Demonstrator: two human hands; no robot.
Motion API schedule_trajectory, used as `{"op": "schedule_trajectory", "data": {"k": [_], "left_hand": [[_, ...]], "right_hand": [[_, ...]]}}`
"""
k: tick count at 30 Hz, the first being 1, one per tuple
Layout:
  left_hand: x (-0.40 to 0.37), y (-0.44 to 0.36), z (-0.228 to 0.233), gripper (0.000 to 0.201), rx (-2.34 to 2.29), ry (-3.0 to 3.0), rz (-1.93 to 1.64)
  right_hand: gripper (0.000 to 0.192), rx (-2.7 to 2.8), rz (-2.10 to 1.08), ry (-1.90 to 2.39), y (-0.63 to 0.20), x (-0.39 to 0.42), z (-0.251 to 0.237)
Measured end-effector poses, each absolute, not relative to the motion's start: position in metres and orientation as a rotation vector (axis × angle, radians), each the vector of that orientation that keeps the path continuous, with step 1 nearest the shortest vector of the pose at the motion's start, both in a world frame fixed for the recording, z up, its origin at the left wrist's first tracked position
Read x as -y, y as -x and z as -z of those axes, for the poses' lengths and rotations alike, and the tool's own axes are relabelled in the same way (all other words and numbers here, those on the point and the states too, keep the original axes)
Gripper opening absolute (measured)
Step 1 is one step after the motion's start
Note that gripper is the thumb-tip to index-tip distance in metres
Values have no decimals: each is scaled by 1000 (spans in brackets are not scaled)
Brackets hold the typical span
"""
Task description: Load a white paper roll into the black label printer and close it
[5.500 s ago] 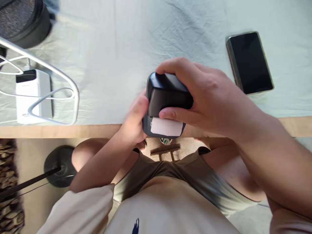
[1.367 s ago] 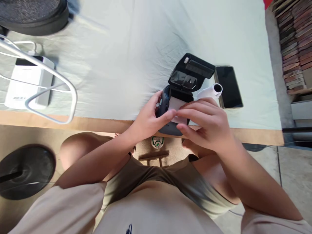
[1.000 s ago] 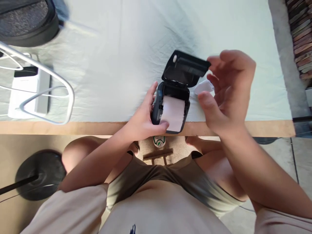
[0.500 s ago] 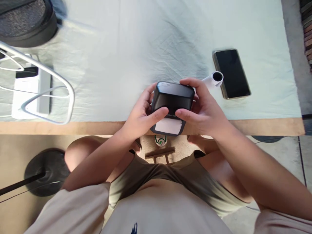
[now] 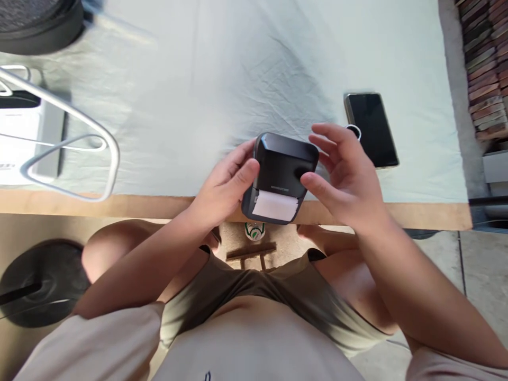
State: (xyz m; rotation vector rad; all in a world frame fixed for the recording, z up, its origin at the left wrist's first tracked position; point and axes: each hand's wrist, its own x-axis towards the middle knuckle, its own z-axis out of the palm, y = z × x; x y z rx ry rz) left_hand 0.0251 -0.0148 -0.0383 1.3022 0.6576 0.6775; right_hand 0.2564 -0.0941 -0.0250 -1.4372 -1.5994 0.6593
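A small black printer (image 5: 281, 172) with its lid closed sits at the near table edge. A white strip of paper (image 5: 275, 205) sticks out of its front. My left hand (image 5: 224, 182) grips the printer's left side, thumb on the lid. My right hand (image 5: 343, 174) hovers just right of the printer with fingers spread, holding nothing. A white paper roll (image 5: 354, 130) is mostly hidden behind my right fingers.
A black phone (image 5: 371, 128) lies face up right of the printer. A white power bank (image 5: 21, 140) sits at the far left under a grey wire frame (image 5: 79, 119). A dark round object (image 5: 37, 24) is at the top left. The table (image 5: 159, 203) carries a pale cloth.
The printer lid was open with paper showing, then got closed under both hands. Now my right hand has lifted off the lid and opened; my left hand still holds the printer.
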Motion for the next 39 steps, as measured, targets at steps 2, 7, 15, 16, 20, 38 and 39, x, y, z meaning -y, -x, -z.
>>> {"op": "schedule_trajectory", "data": {"k": [2, 7, 15, 16, 20, 38, 39], "left_hand": [[14, -25, 36, 78, -668, -1230, -682], [12, -24, 35, 75, -660, -1180, -669], [14, -28, 32, 68, -778, -884, -718], [14, -28, 31, 70, -783, -884, -710], [11, -26, 30, 72, -762, -896, -696], [4, -29, 34, 66, -807, -831, -721], [5, -30, 33, 61, -808, -814, -733]], "right_hand": [[66, 1616, -751, 1385, -255, 93, 30], [64, 1676, -874, 1294, -254, 89, 30], [62, 1871, -333, 1379, -256, 89, 15], [62, 1907, -319, 1373, -256, 89, 14], [61, 1938, -294, 1387, -257, 88, 10], [58, 1934, -452, 1496, -252, 85, -1], [61, 1936, -468, 1494, -253, 85, 0]]}}
